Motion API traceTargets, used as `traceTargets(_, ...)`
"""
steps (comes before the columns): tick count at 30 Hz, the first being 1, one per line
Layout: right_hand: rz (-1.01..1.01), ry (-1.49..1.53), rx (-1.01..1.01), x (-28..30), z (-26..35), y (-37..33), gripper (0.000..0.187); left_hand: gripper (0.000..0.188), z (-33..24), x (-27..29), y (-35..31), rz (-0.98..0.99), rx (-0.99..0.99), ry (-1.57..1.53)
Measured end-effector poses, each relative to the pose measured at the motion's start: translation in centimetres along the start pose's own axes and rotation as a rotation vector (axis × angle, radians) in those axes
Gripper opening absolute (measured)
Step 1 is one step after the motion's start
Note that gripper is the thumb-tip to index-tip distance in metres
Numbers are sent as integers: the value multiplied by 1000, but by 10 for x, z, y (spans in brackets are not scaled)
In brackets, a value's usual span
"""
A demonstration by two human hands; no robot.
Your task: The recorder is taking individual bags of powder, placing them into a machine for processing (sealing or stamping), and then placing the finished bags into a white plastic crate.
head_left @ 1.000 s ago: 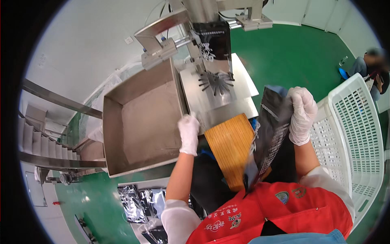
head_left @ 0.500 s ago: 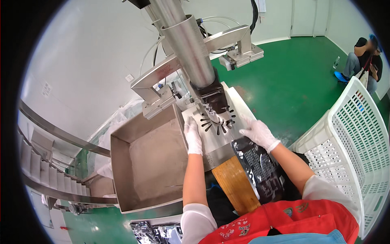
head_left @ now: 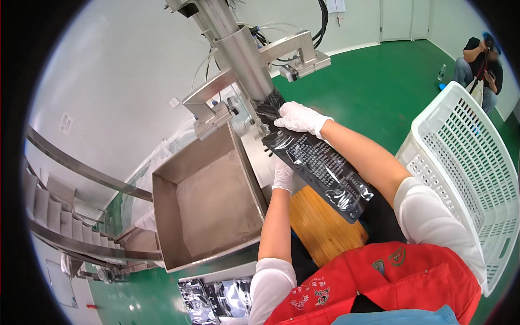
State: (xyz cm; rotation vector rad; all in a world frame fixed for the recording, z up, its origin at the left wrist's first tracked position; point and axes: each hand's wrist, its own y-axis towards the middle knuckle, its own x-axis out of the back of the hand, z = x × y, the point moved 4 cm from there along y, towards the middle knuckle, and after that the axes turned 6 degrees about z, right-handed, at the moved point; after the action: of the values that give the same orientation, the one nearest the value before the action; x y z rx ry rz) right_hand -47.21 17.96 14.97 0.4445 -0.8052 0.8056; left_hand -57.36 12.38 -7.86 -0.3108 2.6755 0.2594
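Note:
A black printed plastic pouch (head_left: 319, 168) slants down from under a steel filling pipe (head_left: 246, 65) towards my lap. My right hand (head_left: 300, 119), in a white glove, is closed over black plastic at the pouch's upper end, close below the pipe's mouth. Black plastic (head_left: 270, 107) also wraps the pipe's mouth; whether it belongs to the same pouch I cannot tell. My gloved left hand (head_left: 283, 174) is at the pouch's left edge, its fingers mostly hidden underneath. Below it lies a steel plate (head_left: 257, 157), partly covered by the pouch.
Metal clamp arms (head_left: 214, 119) flank the pipe. To the left stands a steel tray (head_left: 216, 200), beside a wooden board (head_left: 319, 216). A white perforated basket (head_left: 460, 162) is at right. Shiny packages (head_left: 216, 298) lie low left. A person (head_left: 482, 70) sits far right.
The printed pouch has risen from the wooden board to the pipe. My right hand has moved up and left onto black plastic; my left hand has shifted right, under the pouch.

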Motion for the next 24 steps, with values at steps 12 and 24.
traceTargets(12, 469, -297, 411, -59, 53, -245, 38, 120, -14, -95, -248, -313, -195, 498)
traceTargets(24, 320, -202, 317, -9, -1, -216, 27, 41, -87, -30, -273, -271, 263, 708)
